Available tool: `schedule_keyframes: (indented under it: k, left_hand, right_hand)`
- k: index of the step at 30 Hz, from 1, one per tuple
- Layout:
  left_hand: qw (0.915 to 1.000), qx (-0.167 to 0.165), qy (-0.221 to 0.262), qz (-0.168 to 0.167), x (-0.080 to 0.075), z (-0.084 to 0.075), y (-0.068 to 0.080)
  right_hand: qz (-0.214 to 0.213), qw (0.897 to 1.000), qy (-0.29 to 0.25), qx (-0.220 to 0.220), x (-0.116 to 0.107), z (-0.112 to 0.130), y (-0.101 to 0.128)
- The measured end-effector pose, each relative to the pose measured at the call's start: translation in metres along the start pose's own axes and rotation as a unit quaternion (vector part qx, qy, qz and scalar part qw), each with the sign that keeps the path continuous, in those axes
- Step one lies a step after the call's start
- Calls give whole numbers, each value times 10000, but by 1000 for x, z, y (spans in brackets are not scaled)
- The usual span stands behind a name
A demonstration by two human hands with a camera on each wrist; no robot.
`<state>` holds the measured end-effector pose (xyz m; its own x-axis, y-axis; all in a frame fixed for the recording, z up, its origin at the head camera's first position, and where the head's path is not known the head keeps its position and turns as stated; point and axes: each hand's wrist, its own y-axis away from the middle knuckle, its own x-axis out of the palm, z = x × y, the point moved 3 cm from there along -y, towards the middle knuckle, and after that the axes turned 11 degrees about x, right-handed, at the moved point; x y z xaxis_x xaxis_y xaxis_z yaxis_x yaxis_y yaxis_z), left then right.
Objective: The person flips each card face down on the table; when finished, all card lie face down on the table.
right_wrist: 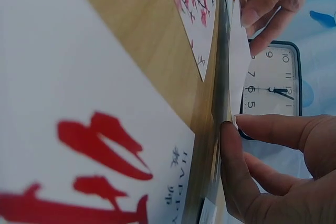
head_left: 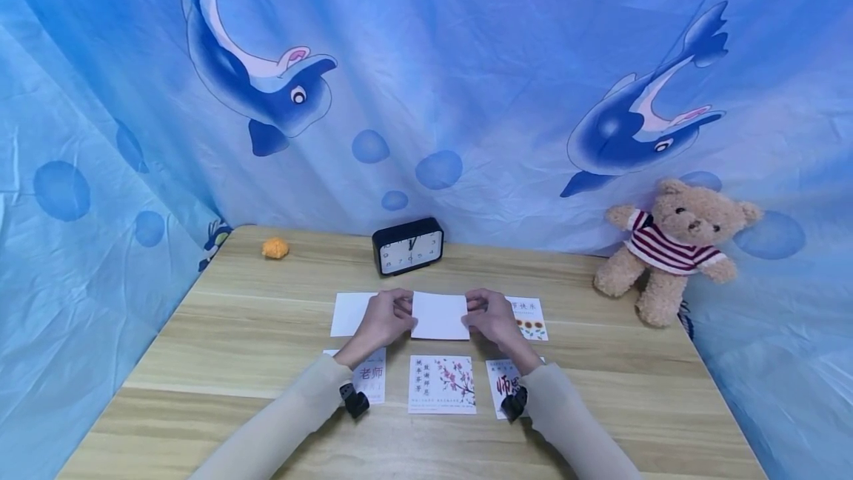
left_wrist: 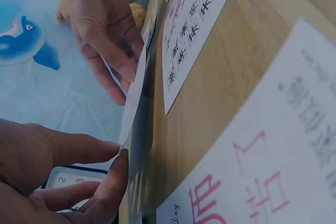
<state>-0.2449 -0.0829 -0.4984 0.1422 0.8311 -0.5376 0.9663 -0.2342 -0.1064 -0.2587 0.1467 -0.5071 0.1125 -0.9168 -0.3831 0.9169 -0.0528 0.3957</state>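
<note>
Both hands hold a blank white card (head_left: 440, 315) by its two side edges, above the middle of the back row of cards. My left hand (head_left: 386, 319) pinches its left edge between thumb and fingers, as the left wrist view shows up close. On the opposite edge, the right hand (right_wrist: 286, 166) pinches it the same way. Beside the left hand lies a blank white card (head_left: 348, 315). A sunflower card (head_left: 531, 321) lies partly behind the right hand. In front is a plum-blossom card (head_left: 442, 385), flat on the table.
A card with pink characters (head_left: 372, 378) lies under the left forearm, and one with red characters (head_left: 504, 384) by the right wrist. At the back stand a black clock (head_left: 409, 247) and an orange crumpled lump (head_left: 275, 247). A teddy bear (head_left: 676, 243) sits back right on the wooden table (head_left: 233, 361).
</note>
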Motion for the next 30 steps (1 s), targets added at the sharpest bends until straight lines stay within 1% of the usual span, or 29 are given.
schedule_keyframes:
  k: [6, 13, 19, 26, 30]
  left_hand:
    - [9998, -81, -165, 92, 1, 4, -1]
    - [9996, -136, -111, 210, 1, 6, -2]
    - [9994, -205, -180, 224, 1, 5, -3]
    - [9987, -270, -297, 303, 1, 7, -5]
    - [9986, -271, -314, 322, 1, 7, -5]
  right_hand:
    - [-15, 9997, 232, 16, 0, 1, -1]
    - [32, 9994, 329, -23, 1, 2, 0]
    - [-13, 9990, 445, 60, 1, 3, -1]
    - [-185, 9965, 761, 280, 1, 6, -1]
    - [-153, 9967, 748, 261, 1, 8, 0]
